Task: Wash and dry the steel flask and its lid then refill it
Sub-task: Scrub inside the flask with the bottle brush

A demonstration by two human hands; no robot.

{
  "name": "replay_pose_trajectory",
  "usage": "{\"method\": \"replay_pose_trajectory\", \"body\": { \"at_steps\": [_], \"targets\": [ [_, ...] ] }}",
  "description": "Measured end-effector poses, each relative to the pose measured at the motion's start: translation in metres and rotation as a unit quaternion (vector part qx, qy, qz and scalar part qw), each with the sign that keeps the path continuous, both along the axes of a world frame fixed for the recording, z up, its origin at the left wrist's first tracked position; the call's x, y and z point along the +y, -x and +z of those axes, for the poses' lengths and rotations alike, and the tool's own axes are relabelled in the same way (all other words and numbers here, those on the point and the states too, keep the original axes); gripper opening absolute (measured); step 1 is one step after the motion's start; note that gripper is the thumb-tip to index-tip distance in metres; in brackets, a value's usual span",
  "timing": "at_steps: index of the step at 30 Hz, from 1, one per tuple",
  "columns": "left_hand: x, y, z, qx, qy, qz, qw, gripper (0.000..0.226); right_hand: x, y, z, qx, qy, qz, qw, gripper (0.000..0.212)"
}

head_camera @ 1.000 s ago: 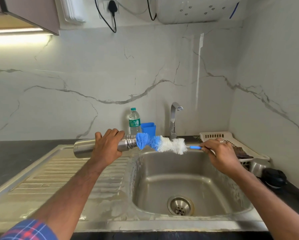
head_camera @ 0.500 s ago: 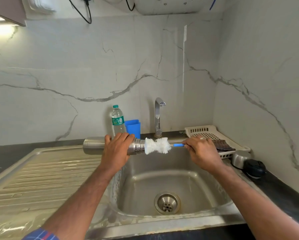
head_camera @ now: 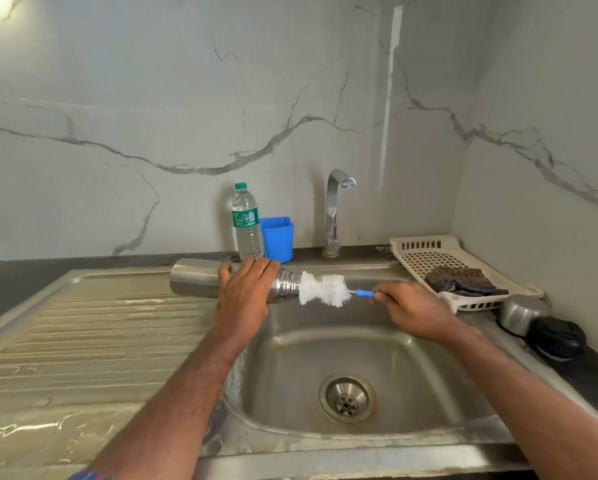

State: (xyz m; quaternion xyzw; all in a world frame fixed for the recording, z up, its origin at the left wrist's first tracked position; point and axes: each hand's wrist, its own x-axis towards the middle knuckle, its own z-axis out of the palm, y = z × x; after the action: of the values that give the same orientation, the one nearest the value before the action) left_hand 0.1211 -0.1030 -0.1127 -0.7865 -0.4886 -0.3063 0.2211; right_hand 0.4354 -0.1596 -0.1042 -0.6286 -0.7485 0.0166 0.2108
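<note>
Home kitchen, sink corner. Stainless steel sink (head_camera: 325, 344) with a round drain (head_camera: 347, 397) and a ribbed drainboard (head_camera: 82, 341) on its left, set into a dark surface (head_camera: 20, 282). Chrome tap (head_camera: 334, 213) behind the basin. Walls are white marble-look slabs (head_camera: 152, 116) with grey veins, meeting in a corner on the right. Plastic water bottle (head_camera: 244, 223) and blue plastic cup (head_camera: 277, 239) stand side by side against the back wall. Cream perforated plastic tray (head_camera: 429, 258) at the right holds a folded dark cloth (head_camera: 463, 280). Domestic scale, household washing-up items, one basin.
</note>
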Motion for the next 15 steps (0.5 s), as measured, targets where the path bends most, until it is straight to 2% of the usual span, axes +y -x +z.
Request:
{"method": "replay_pose_trajectory", "body": {
  "at_steps": [4,6,9,12,15],
  "targets": [
    [0.001,0.001,-0.001,0.006,-0.004,-0.011,1.0,0.084,-0.004,-0.009,-0.001,0.064,0.042,0.044,0.996,0.024],
    [0.0,0.0,0.0,0.005,-0.008,-0.011,1.0,0.083,-0.006,-0.009,0.002,0.046,0.041,0.036,0.997,0.024],
    [-0.002,0.0,0.0,0.007,-0.015,-0.008,1.0,0.081,-0.005,0.0,0.005,-0.033,0.047,0.016,0.998,0.024],
    [-0.004,0.007,0.002,-0.022,-0.008,0.009,1.0,0.082,-0.008,0.011,0.013,-0.083,-0.075,0.02,0.994,0.023],
    [-0.006,0.008,0.004,-0.033,-0.003,-0.003,0.999,0.081,-0.008,0.013,0.01,-0.072,-0.223,0.04,0.971,0.021]
  ]
}}
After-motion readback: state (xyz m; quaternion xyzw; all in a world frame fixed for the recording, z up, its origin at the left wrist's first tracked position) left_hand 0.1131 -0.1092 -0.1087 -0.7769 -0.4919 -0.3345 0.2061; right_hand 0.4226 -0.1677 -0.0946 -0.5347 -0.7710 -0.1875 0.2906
